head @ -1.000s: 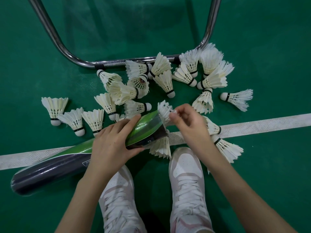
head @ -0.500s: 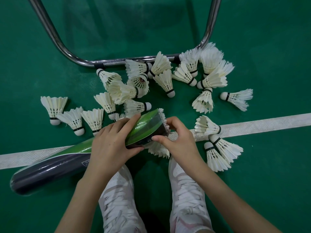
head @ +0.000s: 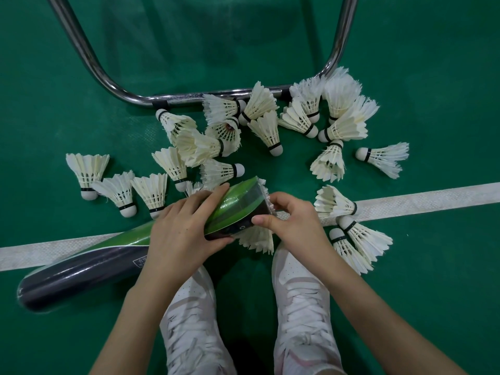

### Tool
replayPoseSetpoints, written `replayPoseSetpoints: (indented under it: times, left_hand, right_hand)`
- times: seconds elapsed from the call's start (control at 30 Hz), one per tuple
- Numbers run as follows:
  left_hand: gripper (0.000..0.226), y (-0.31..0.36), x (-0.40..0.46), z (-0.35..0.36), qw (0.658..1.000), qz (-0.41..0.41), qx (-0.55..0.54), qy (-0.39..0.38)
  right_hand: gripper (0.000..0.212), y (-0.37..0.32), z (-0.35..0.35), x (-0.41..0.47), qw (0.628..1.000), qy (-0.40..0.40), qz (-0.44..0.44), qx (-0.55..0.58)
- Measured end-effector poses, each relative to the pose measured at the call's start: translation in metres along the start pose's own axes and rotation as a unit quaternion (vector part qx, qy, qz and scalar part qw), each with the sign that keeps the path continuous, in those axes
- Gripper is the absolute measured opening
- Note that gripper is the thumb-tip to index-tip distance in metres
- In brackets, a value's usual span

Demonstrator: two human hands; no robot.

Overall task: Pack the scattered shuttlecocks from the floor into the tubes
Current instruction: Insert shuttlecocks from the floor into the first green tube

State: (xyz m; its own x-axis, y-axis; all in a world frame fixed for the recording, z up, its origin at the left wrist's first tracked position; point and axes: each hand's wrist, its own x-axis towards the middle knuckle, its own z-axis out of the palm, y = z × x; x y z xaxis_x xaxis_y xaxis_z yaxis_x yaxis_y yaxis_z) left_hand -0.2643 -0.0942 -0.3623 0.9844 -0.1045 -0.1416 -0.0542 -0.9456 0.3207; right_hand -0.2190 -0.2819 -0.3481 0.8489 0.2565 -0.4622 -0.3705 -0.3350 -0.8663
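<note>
Packing looks to be in its early stages: roughly two dozen shuttlecocks lie loose on the green floor [head: 433, 63], from a row of three [head: 119, 185] at far left, through a heap [head: 216, 136] below the bent metal bar [head: 211, 94], to a loose one [head: 384, 158] at far right and a pair [head: 354, 244] beside the white court line [head: 419, 198]. How many sit inside the tube cannot be told. The long green-and-black tube [head: 89, 263] lies slanted across the line, closed end low at left, open mouth raised toward the centre. The left hand [head: 181, 228] grips the tube just behind its mouth, fingers curled over the top and thumb beneath. At the mouth, a shuttlecock [head: 263, 185] is nearly in, only feather tips showing past the rim. The right hand [head: 292, 223] is against them, fingers bent close together, thumb on the tube's rim. Another shuttlecock [head: 257, 236] lies under the mouth, above the white shoes [head: 300, 293].
</note>
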Motion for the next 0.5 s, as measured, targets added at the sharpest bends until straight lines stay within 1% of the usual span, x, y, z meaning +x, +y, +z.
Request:
replayPoseSetpoints:
  times: [0.2, 0.5]
  left_hand:
    - [0.091, -0.002, 0.0024, -0.004, 1.0, -0.006, -0.005, 0.01]
    - [0.09, -0.0016, -0.0001, -0.0052, 1.0, -0.002, -0.012, 0.024]
  right_hand:
    - [0.012, -0.0073, 0.0014, 0.0051, 0.999, -0.019, -0.021, -0.026]
    - [0.016, -0.0048, 0.0021, 0.0052, 0.997, -0.067, -0.026, 0.005]
